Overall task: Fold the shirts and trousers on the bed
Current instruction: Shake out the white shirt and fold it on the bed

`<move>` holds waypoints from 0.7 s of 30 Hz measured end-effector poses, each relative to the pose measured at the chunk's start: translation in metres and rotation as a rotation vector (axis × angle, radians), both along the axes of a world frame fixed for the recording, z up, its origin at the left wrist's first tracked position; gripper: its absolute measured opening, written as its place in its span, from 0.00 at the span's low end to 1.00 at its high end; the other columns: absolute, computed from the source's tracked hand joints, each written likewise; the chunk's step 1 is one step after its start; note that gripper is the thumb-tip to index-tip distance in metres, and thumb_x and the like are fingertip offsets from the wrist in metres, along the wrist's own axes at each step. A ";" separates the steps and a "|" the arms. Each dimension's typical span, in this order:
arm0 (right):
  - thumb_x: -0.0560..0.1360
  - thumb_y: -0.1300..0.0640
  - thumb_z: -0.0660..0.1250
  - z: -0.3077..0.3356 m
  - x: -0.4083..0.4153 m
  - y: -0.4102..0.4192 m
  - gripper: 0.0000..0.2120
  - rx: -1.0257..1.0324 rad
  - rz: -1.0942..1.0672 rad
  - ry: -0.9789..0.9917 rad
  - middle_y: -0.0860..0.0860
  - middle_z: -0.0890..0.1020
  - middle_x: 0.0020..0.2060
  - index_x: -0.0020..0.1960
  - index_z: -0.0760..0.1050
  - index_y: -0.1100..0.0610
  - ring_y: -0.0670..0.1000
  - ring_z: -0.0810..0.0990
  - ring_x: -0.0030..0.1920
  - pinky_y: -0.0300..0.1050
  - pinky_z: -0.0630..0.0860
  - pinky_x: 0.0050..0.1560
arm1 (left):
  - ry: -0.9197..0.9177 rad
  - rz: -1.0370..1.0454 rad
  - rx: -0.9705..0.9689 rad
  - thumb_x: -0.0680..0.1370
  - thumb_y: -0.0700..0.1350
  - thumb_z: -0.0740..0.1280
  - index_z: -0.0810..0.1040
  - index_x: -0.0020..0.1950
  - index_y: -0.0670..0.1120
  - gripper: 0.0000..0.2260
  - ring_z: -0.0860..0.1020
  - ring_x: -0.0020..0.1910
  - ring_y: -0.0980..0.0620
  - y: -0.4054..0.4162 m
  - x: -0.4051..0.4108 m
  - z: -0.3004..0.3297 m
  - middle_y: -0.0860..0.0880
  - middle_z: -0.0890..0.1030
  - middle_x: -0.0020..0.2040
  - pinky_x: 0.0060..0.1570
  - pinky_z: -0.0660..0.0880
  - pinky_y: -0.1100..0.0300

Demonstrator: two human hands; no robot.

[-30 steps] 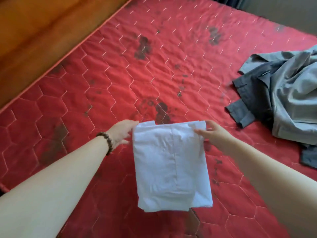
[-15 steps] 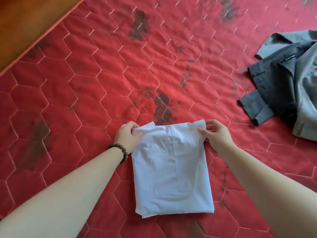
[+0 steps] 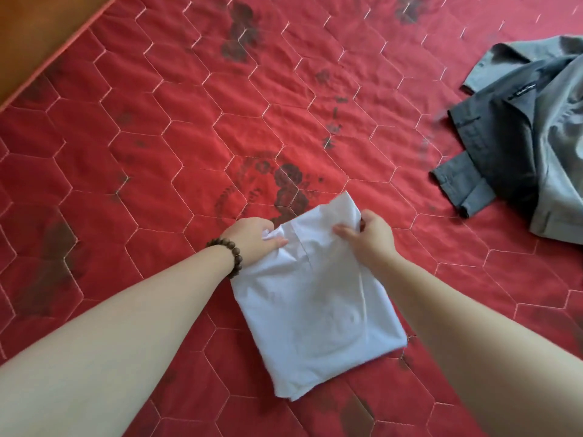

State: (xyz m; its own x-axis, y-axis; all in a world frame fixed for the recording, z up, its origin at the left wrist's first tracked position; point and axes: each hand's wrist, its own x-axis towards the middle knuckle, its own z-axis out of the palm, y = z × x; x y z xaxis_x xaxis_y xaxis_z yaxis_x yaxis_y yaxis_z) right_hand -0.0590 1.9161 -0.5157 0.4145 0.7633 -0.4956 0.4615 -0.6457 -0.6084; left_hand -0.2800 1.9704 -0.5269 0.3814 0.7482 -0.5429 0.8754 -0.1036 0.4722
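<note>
The left hand [image 3: 252, 239] pinches the far left corner of a folded white shirt [image 3: 315, 304], thumb on top of the cloth and fingers curled into a small bunch of fabric. A dark beaded bracelet [image 3: 228, 257] sits on that wrist. The right hand [image 3: 367, 234] grips the far right corner of the same shirt, thumb laid across the top and fingers tucked behind a flap that stands up slightly above it. Both bare forearms reach in from 7 and 5 o'clock and meet at the shirt's far edge.

The shirt is a compact rectangle lying on the bed [image 3: 157, 137], just below the middle of the view, its long side tilted so the near corner points toward 6 o'clock. The near part lies flat on the cover; only the far edge in the hands is lifted and creased.

The bed has a red quilted cover stitched in hexagons, with dark faded printed patches scattered over it. At 2 to 3 o'clock, well apart from the shirt, lies a rumpled heap of grey clothes [image 3: 530, 146], unfolded, a dark cuffed end sticking out toward the middle. At 10 to 11 o'clock a brown wooden surface [image 3: 38, 23] borders the bed's edge.
</note>
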 end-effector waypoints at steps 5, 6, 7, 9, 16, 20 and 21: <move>0.71 0.50 0.73 0.018 -0.028 0.057 0.16 0.159 0.360 -0.082 0.50 0.75 0.44 0.55 0.75 0.54 0.50 0.71 0.45 0.42 0.62 0.42 | -0.177 0.434 0.078 0.77 0.51 0.67 0.62 0.30 0.46 0.21 0.61 0.28 0.52 -0.027 -0.048 0.003 0.49 0.62 0.28 0.30 0.56 0.56; 0.71 0.48 0.73 0.016 -0.030 0.058 0.21 0.129 0.400 -0.098 0.51 0.74 0.48 0.61 0.74 0.54 0.51 0.72 0.48 0.42 0.64 0.45 | -0.112 0.454 0.038 0.77 0.52 0.67 0.64 0.29 0.46 0.21 0.64 0.27 0.52 -0.034 -0.057 0.003 0.48 0.65 0.27 0.30 0.58 0.56; 0.72 0.47 0.72 0.013 -0.031 0.054 0.24 0.088 0.406 -0.125 0.52 0.74 0.51 0.64 0.72 0.53 0.53 0.73 0.52 0.44 0.66 0.48 | -0.066 0.464 -0.041 0.77 0.53 0.68 0.68 0.29 0.44 0.20 0.67 0.27 0.52 -0.040 -0.065 0.002 0.48 0.70 0.27 0.30 0.62 0.57; 0.72 0.45 0.71 0.008 -0.031 0.033 0.25 -0.010 0.395 -0.204 0.55 0.74 0.55 0.65 0.71 0.55 0.57 0.73 0.57 0.47 0.68 0.50 | -0.079 0.519 -0.246 0.75 0.55 0.69 0.78 0.36 0.40 0.18 0.78 0.33 0.50 -0.047 -0.077 -0.003 0.48 0.80 0.34 0.35 0.73 0.57; 0.72 0.41 0.68 -0.005 -0.019 -0.026 0.16 -0.392 0.273 -0.287 0.51 0.77 0.42 0.42 0.69 0.52 0.57 0.75 0.50 0.53 0.67 0.55 | -0.303 0.681 -0.484 0.70 0.59 0.73 0.83 0.49 0.47 0.17 0.84 0.46 0.49 -0.053 -0.079 -0.009 0.50 0.86 0.45 0.55 0.78 0.47; 0.74 0.45 0.68 -0.004 -0.014 -0.037 0.15 -0.239 0.181 -0.275 0.50 0.76 0.42 0.37 0.67 0.52 0.57 0.74 0.50 0.52 0.66 0.50 | -0.250 0.636 -0.539 0.71 0.55 0.74 0.83 0.48 0.46 0.14 0.84 0.46 0.49 -0.061 -0.074 -0.011 0.49 0.86 0.44 0.55 0.78 0.48; 0.74 0.45 0.68 -0.005 -0.013 -0.040 0.13 -0.198 0.147 -0.293 0.51 0.74 0.46 0.42 0.69 0.53 0.58 0.74 0.52 0.53 0.68 0.52 | -0.223 0.578 -0.553 0.71 0.55 0.74 0.84 0.47 0.45 0.14 0.84 0.45 0.50 -0.063 -0.073 -0.011 0.49 0.86 0.44 0.54 0.79 0.50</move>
